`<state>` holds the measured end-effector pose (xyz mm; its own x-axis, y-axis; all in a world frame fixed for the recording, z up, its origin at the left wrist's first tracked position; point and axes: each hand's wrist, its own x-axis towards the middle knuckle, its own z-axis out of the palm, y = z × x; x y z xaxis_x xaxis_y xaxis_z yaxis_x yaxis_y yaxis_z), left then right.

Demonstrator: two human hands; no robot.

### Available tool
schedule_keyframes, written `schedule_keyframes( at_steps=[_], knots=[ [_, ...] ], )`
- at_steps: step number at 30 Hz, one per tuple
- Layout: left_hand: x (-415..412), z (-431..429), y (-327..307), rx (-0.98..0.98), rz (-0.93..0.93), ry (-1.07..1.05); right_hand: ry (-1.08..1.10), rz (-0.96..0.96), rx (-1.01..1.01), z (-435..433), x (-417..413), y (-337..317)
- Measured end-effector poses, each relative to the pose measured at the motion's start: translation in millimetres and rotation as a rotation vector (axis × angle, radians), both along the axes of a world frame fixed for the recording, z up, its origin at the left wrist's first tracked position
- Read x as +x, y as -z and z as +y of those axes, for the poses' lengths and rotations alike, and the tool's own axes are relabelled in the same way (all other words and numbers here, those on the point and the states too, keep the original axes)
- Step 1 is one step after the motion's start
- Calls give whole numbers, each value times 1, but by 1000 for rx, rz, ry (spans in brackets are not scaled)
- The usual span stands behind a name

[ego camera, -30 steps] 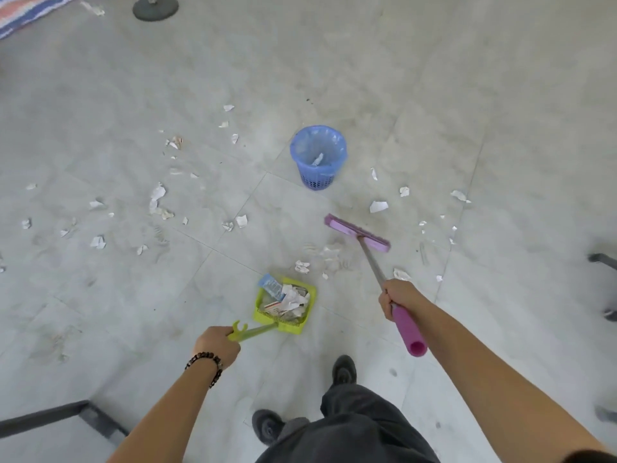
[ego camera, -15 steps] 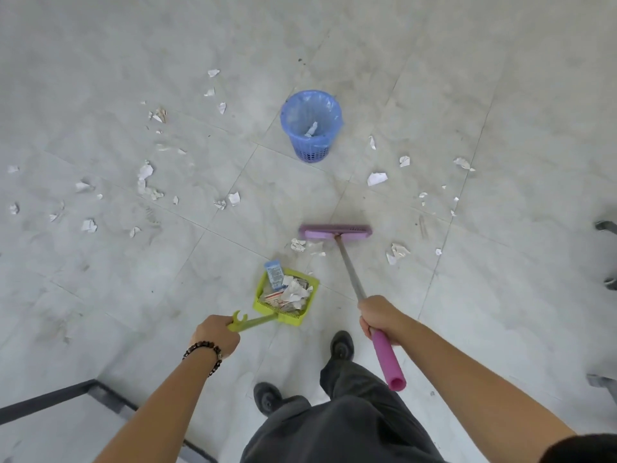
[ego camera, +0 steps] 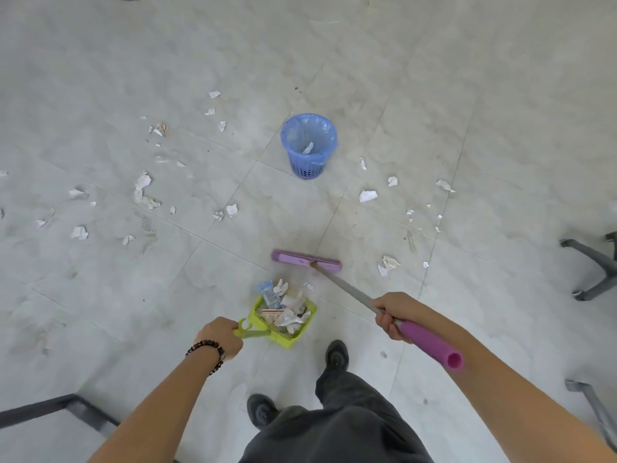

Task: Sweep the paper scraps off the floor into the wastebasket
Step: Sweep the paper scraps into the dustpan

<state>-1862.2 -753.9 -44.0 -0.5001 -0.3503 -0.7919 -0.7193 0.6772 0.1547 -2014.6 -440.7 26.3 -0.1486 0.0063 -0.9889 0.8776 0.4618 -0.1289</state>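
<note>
My left hand point(ego camera: 221, 339) grips the handle of a lime-green dustpan point(ego camera: 293, 339) that sits on the floor, loaded with crumpled paper and a blue wrapper. My right hand point(ego camera: 392, 314) grips the grey shaft of a broom just above its purple grip. The purple broom head point(ego camera: 305, 260) rests on the tile just beyond the dustpan's mouth. A blue wastebasket point(ego camera: 309, 145) stands upright farther ahead, with a scrap inside it. White paper scraps point(ego camera: 368, 195) lie scattered to the left and right of the basket.
Grey chair legs with a caster point(ego camera: 589, 265) reach in from the right edge, and another leg point(ego camera: 591, 406) shows lower right. A dark metal frame point(ego camera: 50, 407) lies at the lower left. My two black shoes point(ego camera: 337, 355) stand just behind the dustpan.
The broom head has been drawn back toward the dustpan, pushing the scraps from in front of it into the pan. The dustpan stays in place in my left hand.
</note>
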Motion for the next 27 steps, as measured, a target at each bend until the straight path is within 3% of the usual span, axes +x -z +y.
schedule_keyframes(
  at_steps=[8,12,16,21,27],
  knots=[
    [38,2,7,-13,-3,28,-219,275,9,-42,42,29],
    [58,3,13,-39,-6,25,-170,161,-3,-48,80,31],
    [57,2,13,-50,35,35,-275,65,-2,-38,119,20],
    [64,4,9,-64,49,48,3,-184,-51,-9,109,-4],
    [69,13,1,-36,72,58,319,-181,-160,24,104,-28]
  ],
)
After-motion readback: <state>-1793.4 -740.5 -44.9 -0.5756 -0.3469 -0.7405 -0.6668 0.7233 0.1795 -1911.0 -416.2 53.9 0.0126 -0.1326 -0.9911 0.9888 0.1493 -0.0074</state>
